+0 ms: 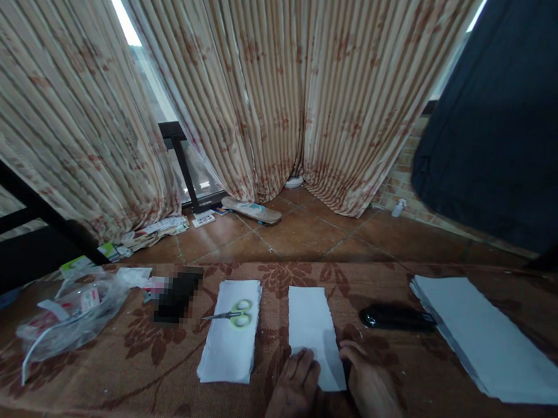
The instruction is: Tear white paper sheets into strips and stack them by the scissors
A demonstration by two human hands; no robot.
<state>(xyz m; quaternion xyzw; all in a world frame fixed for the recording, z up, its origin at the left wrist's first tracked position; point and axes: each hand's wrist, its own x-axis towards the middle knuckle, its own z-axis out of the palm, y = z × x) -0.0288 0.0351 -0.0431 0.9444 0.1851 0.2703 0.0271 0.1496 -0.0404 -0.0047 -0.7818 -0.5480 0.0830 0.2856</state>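
Observation:
A narrow white paper strip [311, 315] with rough edges lies on the cloth-covered surface in front of me. My left hand [294, 383] rests on its lower left part, fingers lying flat and close together. At the strip's right edge is my right hand [370, 385], loosely curved, with one finger reaching to the paper and a gap below it. Left of the strip, a stack of similar white papers [226, 363] bears scissors [235, 314] with pale green handles. To the right, a black stapler [395, 317] lies against a larger stack of white sheets [483, 335].
A clear plastic bag [71, 316] with bits inside lies at the left, near a blurred dark object [176, 296]. Beyond the surface are a skateboard [251, 210], a small spray bottle [399, 207] and long curtains [276, 95]. Dark blue fabric [506, 116] hangs at the right.

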